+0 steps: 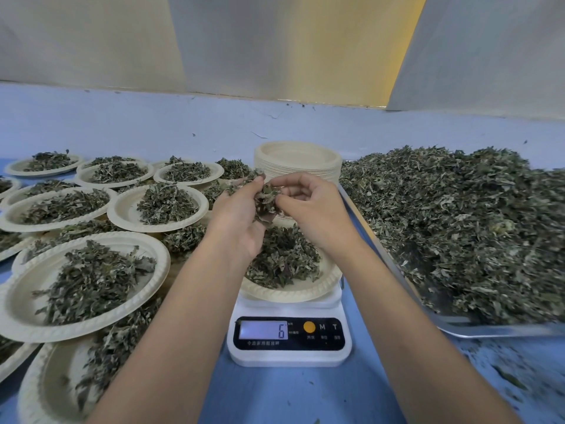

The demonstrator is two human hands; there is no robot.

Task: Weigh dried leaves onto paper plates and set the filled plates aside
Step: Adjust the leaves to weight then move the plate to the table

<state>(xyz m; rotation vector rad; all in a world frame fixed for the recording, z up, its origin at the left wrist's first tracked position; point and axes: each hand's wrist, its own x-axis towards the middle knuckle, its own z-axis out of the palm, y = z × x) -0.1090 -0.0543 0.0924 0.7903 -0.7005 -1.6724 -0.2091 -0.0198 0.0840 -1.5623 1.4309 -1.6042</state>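
A white digital scale (289, 341) stands in front of me, and its display reads 6. On it sits a paper plate (293, 293) with a heap of dried leaves (282, 261). Above that plate my left hand (241, 215) grips a clump of dried leaves (267, 200). My right hand (308, 206) pinches at the same clump from the right, fingers curled. Both hands hover over the plate without touching it.
Several filled paper plates (82, 283) are stacked and spread across the blue table on the left. A stack of unused plates (298, 163) stands behind the scale. A metal tray (495, 330) heaped with loose dried leaves (464, 228) fills the right side.
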